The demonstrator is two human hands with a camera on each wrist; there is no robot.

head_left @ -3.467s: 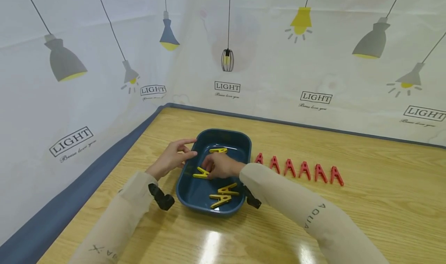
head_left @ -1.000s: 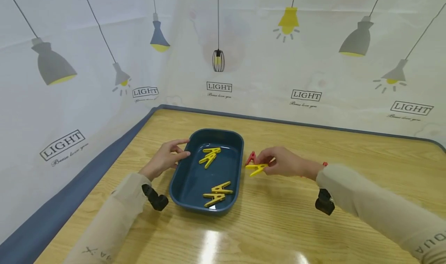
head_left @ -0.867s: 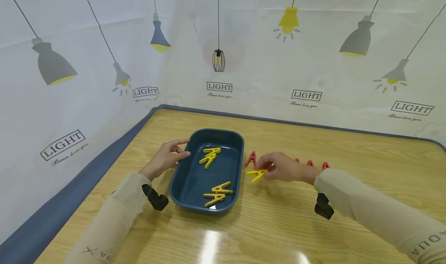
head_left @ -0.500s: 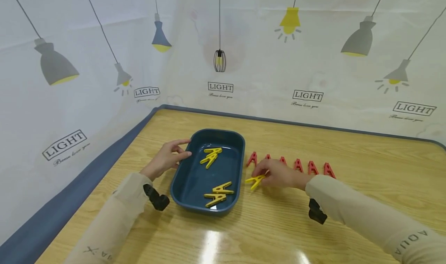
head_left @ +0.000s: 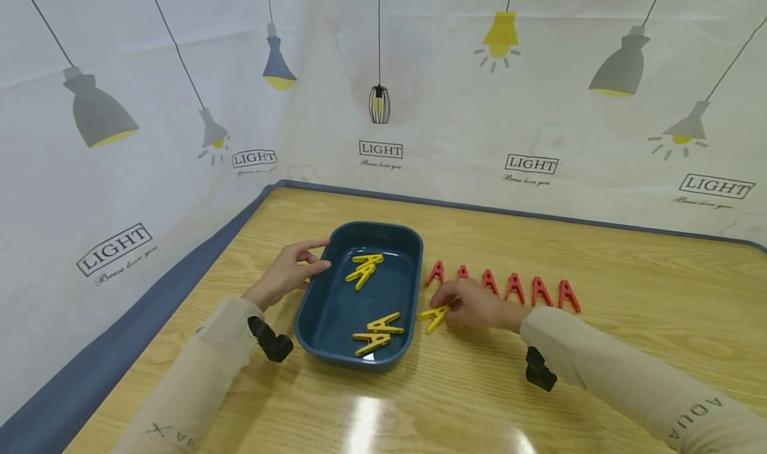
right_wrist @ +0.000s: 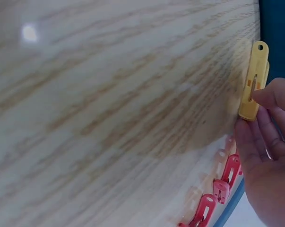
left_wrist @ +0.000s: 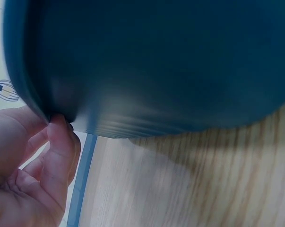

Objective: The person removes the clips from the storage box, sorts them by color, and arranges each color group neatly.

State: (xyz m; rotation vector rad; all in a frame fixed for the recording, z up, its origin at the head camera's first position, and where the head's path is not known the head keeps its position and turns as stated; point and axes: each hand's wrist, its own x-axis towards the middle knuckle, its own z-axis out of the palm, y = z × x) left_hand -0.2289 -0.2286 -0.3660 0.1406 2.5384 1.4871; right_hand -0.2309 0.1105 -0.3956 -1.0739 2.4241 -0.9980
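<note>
My left hand [head_left: 290, 271] holds the left rim of a dark blue plastic tub [head_left: 305, 311]; the left wrist view has its fingers at the lip, beside the tub's outer wall [left_wrist: 156, 71]. Just right of the tub, my right hand [head_left: 476, 304] pinches a yellow clothespin [head_left: 434, 317] by one end, its forked legs pointing left. The right wrist view shows the yellow clothespin [right_wrist: 254, 85] edge-on between thumb and fingers. Several more yellow clothespins [head_left: 363, 277] lie inside the tub, in a back pair and a front pair [head_left: 373, 342].
Behind my right hand, several red clothespins [head_left: 514, 287] lie in a row on the wooden table [head_left: 503, 387], running right from the tub. One is partly hidden by the hand. A lamp-printed cloth [head_left: 443, 108] hangs behind the table's blue back edge.
My right hand has left the tub and holds a yellow clothespin over the table to its right. Over the last second it has come nearer the front. The left hand stays at the rim.
</note>
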